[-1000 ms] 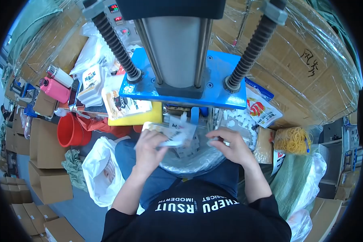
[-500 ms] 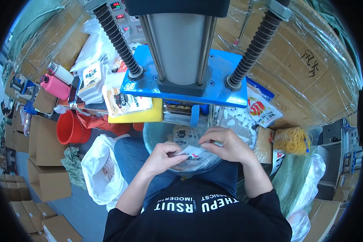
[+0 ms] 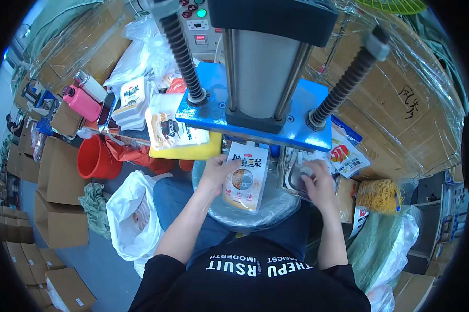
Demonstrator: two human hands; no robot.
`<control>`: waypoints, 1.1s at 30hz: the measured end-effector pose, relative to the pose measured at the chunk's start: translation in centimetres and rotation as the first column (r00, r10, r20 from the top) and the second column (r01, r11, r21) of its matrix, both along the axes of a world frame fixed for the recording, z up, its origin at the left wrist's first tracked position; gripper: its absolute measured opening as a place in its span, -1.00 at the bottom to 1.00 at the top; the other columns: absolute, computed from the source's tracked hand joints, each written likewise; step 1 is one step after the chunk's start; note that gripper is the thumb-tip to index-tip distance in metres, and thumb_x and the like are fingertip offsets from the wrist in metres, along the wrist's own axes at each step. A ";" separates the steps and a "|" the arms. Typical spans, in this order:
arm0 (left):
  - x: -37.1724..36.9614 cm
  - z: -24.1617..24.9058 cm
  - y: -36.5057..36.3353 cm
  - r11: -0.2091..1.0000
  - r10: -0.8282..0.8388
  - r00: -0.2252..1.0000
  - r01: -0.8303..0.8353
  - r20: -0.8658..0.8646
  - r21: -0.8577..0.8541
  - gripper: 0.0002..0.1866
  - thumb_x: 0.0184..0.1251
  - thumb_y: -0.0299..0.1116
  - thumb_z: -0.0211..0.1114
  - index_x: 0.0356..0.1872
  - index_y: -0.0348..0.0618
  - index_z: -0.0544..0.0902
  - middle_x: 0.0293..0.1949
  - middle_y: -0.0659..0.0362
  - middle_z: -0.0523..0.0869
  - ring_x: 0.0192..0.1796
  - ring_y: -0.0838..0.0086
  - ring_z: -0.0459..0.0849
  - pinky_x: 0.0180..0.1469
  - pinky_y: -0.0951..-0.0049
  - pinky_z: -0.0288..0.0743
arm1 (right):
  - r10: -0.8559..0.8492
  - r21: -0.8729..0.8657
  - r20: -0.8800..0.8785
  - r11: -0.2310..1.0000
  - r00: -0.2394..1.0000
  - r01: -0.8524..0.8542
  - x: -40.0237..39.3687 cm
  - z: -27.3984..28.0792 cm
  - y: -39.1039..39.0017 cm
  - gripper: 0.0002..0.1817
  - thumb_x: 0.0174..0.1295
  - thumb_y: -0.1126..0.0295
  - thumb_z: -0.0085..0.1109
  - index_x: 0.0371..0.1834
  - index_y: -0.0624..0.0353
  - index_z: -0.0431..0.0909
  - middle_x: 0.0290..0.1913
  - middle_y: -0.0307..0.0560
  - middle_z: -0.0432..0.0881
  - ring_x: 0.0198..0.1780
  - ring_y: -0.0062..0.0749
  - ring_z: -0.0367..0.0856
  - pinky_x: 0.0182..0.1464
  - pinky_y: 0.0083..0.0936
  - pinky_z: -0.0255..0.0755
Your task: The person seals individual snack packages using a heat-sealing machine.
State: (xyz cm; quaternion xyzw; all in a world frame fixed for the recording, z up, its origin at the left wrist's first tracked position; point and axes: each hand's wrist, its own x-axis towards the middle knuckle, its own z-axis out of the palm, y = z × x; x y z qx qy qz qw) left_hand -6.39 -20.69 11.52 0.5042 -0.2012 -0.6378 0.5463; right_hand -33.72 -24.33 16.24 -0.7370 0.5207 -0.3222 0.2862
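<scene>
A printed white pouch (image 3: 246,179) with a small spout at its top edge hangs upright below the blue plate (image 3: 297,125) of a press. My left hand (image 3: 215,176) pinches the pouch by its left edge. To the right, my right hand (image 3: 318,182) is at a clear container of small white parts (image 3: 292,174), with its fingers bent together; what they hold is too small to make out. Behind the pouch, a plastic-lined tub (image 3: 245,221) sits between the knees.
Stacked pouches (image 3: 132,101) and a yellow block (image 3: 185,151) lie left of the press. A red bucket (image 3: 95,158) and a white bag (image 3: 133,218) stand further left. At the right are yellow string (image 3: 377,195) and a large carton (image 3: 396,99).
My left hand has raised a pouch from the tub to the front of the press. My right hand has moved right to the container. The view has shifted slightly.
</scene>
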 end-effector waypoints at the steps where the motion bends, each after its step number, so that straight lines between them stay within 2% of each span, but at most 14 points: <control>1: -0.1 -0.6 0.0 1.000 0.009 1.000 -0.008 0.009 -0.027 -0.82 0.24 -0.51 0.29 -0.20 -0.42 0.65 -0.27 0.03 0.73 -0.28 0.48 0.71 -0.23 0.50 0.59 | -0.022 -0.129 -0.118 0.992 0.993 0.007 -0.7 -2.8 -0.1 -0.74 0.10 0.56 0.20 -0.10 0.23 0.56 -0.22 -0.07 0.57 -0.32 -0.38 0.56 -0.32 -0.51 0.44; 2: 0.0 -0.8 -0.1 0.998 0.022 1.000 -0.020 0.020 -0.055 -0.82 0.24 -0.50 0.30 -0.21 -0.42 0.65 -0.27 0.04 0.73 -0.29 0.48 0.70 -0.24 0.51 0.58 | -0.056 -0.256 -0.229 0.967 0.972 -0.005 -0.7 -3.9 -0.1 -0.70 0.05 0.60 0.20 -0.09 0.26 0.55 -0.21 -0.04 0.57 -0.25 -0.38 0.58 -0.31 -0.49 0.45; 7: 2.0 0.7 -0.1 0.997 -0.053 0.973 0.065 0.225 -0.045 -0.77 0.22 -0.39 0.35 -0.24 -0.41 0.66 -0.37 0.12 0.74 -0.37 0.51 0.68 -0.29 0.50 0.53 | -0.046 -0.090 0.146 0.994 0.988 0.060 -0.4 -4.2 -1.5 -0.82 0.26 0.55 0.08 -0.10 0.29 0.55 -0.35 -0.12 0.57 -0.38 -0.46 0.55 -0.28 -0.56 0.42; 8: 3.1 2.8 -0.1 0.994 -0.032 0.790 0.086 0.612 -0.060 -0.73 0.19 -0.36 0.36 -0.18 -0.37 0.65 -0.28 0.07 0.72 -0.27 0.41 0.68 -0.22 0.42 0.53 | -0.014 -0.109 0.136 0.994 0.991 0.028 -0.4 -3.2 -1.7 -0.81 0.25 0.56 0.07 -0.08 0.29 0.55 -0.34 -0.15 0.55 -0.39 -0.51 0.52 -0.30 -0.60 0.40; 9: 4.4 4.0 -0.1 0.992 0.003 0.464 0.113 0.886 -0.063 -0.68 0.17 -0.32 0.37 -0.12 -0.33 0.64 -0.18 0.02 0.71 -0.16 0.32 0.68 -0.15 0.35 0.53 | 0.017 -0.127 0.123 0.992 0.992 -0.001 -0.4 -2.3 -1.8 -0.80 0.25 0.57 0.07 -0.07 0.29 0.55 -0.33 -0.18 0.53 -0.40 -0.56 0.48 -0.32 -0.63 0.38; 11: 7.6 3.6 0.2 0.862 0.507 -0.159 0.074 0.847 -0.501 -0.55 0.10 -0.26 0.40 0.03 -0.19 0.58 0.12 -0.02 0.56 0.12 0.11 0.53 0.10 0.19 0.40 | 0.047 -0.149 0.139 0.989 0.989 -0.026 -0.4 -1.7 -1.8 -0.78 0.25 0.58 0.06 -0.05 0.28 0.55 -0.28 -0.18 0.50 -0.41 -0.58 0.45 -0.34 -0.65 0.37; 12: 8.9 2.7 0.9 0.893 0.446 -0.177 0.155 0.877 -0.423 -0.45 0.02 -0.28 0.42 0.12 -0.09 0.53 0.31 0.00 0.37 0.27 0.07 0.37 0.27 0.16 0.23 | 0.061 -0.113 0.146 0.993 0.987 -0.045 -0.6 -1.8 -1.6 -0.77 0.24 0.59 0.06 -0.04 0.28 0.55 -0.25 -0.19 0.49 -0.40 -0.59 0.45 -0.33 -0.66 0.37; 14: 9.0 0.6 4.0 0.920 0.268 -0.336 0.367 0.903 -0.137 -0.39 -0.05 -0.32 0.43 0.15 -0.05 0.52 0.26 0.06 0.44 0.26 0.15 0.42 0.29 0.20 0.21 | 0.080 -0.080 0.161 0.995 0.984 -0.067 -1.0 -2.2 -1.4 -0.76 0.24 0.60 0.06 -0.04 0.28 0.55 -0.22 -0.19 0.49 -0.39 -0.59 0.46 -0.32 -0.67 0.38; 17: 9.7 0.3 4.8 0.879 0.367 -0.101 0.364 0.925 -0.309 -0.60 -0.09 -0.54 0.33 -0.11 -0.08 0.64 -0.01 0.14 0.66 0.06 0.22 0.57 0.15 0.25 0.35 | -0.035 0.137 0.305 0.991 0.952 -0.008 -1.2 -3.7 -0.4 -0.77 0.25 0.60 0.06 -0.05 0.27 0.57 -0.25 -0.20 0.52 -0.36 -0.58 0.51 -0.29 -0.68 0.41; 18: 9.7 0.3 4.1 0.862 0.429 -0.121 0.352 0.895 -0.365 -0.73 -0.09 -0.62 0.27 -0.27 -0.15 0.66 -0.19 0.15 0.70 -0.10 0.20 0.60 -0.01 0.26 0.41 | -0.076 0.211 0.395 0.977 0.915 -0.010 -0.9 -3.6 -0.5 -0.78 0.25 0.59 0.06 -0.05 0.27 0.56 -0.26 -0.18 0.54 -0.35 -0.56 0.55 -0.28 -0.67 0.45; 23: 7.4 4.2 2.8 0.913 0.376 -0.022 0.181 0.926 -0.367 -0.79 -0.18 -0.61 0.30 -0.40 -0.19 0.66 -0.39 0.09 0.62 -0.25 0.18 0.57 -0.24 0.27 0.45 | -0.164 0.405 0.699 0.893 0.695 -0.196 1.0 -1.5 0.6 -0.78 0.26 0.56 0.09 -0.03 0.25 0.49 -0.25 -0.09 0.62 -0.36 -0.49 0.64 -0.34 -0.59 0.56; 28: 0.8 5.5 4.7 0.837 0.336 0.179 0.394 0.925 -0.380 -0.81 -0.26 -0.55 0.39 -0.48 -0.25 0.65 -0.47 0.14 0.62 -0.35 0.25 0.51 -0.32 0.32 0.38 | 0.362 0.197 0.321 0.879 0.875 -0.435 3.7 3.5 1.5 -0.73 0.18 0.54 0.20 -0.04 0.29 0.50 -0.27 -0.18 0.61 -0.21 -0.51 0.58 -0.12 -0.57 0.42; 31: -0.4 6.4 5.1 0.817 0.172 0.296 0.489 0.939 -0.304 -0.83 -0.21 -0.51 0.42 -0.49 -0.24 0.65 -0.49 0.14 0.61 -0.35 0.29 0.50 -0.33 0.35 0.36 | 0.526 -0.027 0.123 0.849 0.842 -0.527 5.1 4.5 0.7 -0.77 0.18 0.51 0.20 -0.08 0.28 0.54 -0.25 -0.13 0.63 -0.18 -0.47 0.57 -0.10 -0.52 0.42; 33: -0.4 6.5 5.7 0.827 -0.106 0.523 0.519 0.846 -0.217 -0.85 -0.09 -0.45 0.45 -0.52 -0.24 0.63 -0.55 0.16 0.58 -0.42 0.43 0.46 -0.36 0.40 0.31 | 0.598 -0.129 0.054 0.798 0.799 -0.589 5.8 4.1 0.9 -0.78 0.19 0.48 0.21 -0.10 0.27 0.56 -0.23 -0.12 0.63 -0.17 -0.45 0.57 -0.09 -0.52 0.42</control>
